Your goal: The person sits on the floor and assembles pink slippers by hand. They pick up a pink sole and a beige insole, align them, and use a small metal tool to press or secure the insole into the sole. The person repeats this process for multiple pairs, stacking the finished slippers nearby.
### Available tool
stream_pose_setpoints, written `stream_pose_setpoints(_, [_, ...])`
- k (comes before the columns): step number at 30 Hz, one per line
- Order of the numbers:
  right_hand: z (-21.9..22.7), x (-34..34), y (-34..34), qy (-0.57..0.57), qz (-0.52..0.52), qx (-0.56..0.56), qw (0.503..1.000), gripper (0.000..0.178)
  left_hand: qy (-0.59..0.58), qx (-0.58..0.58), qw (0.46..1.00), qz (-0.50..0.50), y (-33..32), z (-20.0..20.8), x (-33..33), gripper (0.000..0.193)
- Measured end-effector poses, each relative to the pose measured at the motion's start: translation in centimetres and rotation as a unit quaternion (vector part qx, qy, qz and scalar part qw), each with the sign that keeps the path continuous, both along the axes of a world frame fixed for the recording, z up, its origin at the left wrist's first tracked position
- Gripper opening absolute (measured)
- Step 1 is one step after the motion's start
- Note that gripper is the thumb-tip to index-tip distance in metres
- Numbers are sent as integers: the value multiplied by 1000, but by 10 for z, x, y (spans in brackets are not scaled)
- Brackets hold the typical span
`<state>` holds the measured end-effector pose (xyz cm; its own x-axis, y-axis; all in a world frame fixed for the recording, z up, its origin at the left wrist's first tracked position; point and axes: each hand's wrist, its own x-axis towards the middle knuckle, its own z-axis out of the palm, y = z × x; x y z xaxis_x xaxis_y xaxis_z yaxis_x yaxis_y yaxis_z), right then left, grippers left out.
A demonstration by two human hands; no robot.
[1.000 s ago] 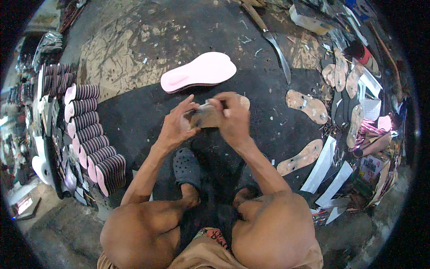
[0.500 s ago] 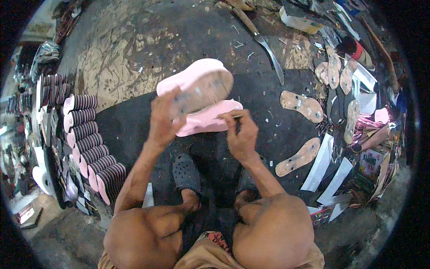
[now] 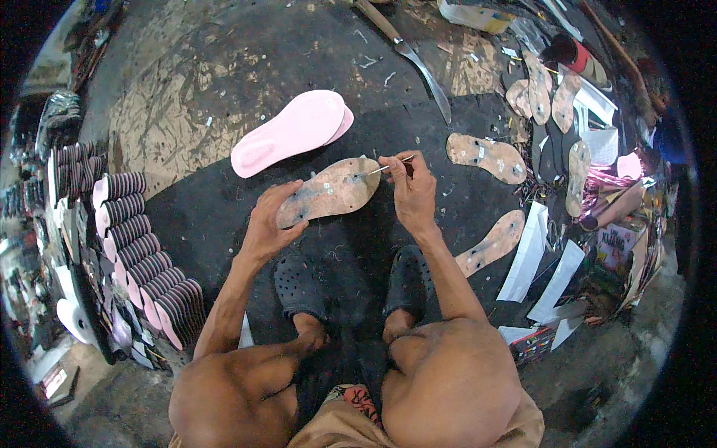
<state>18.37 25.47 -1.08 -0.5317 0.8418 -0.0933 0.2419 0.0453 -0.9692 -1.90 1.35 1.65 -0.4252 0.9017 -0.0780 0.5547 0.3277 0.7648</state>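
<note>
A brown, sole-shaped template (image 3: 332, 190) with dark smudges and small holes is gripped at its left end by my left hand (image 3: 272, 216), thumb on the near edge and fingers on the far edge. My right hand (image 3: 412, 187) pinches a thin, light-coloured pointed tool (image 3: 381, 169), whose tip is at the template's right end; whether it touches is hard to tell. Just beyond the template, a pink shoe sole (image 3: 291, 131) lies on the dark mat, overlapping another pink one beneath it.
Stacks of pink-and-dark striped soles (image 3: 142, 261) stand at the left. A long wooden-handled knife (image 3: 422, 63) lies at the far side. More brown templates (image 3: 487, 158), white strips (image 3: 526, 254) and scraps are at the right. Black clogs (image 3: 300, 284) are on my feet.
The pink sole near my hands has gone from there; two pink soles now lie overlapped beyond. The brown template has come nearer and stands apart from them. The tool now meets its right end.
</note>
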Motion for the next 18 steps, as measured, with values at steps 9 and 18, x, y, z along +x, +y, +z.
stream_pose_setpoints(9, [3, -13, -16, -56, 65, 191, 978, 14, -20, -9, 1000, 18, 7, 0, 1, 90])
stream_pose_setpoints(18, [21, -76, -71, -14, 166, 85, 982, 16, -182, 4, 980, 77, 10, 4, -3, 124])
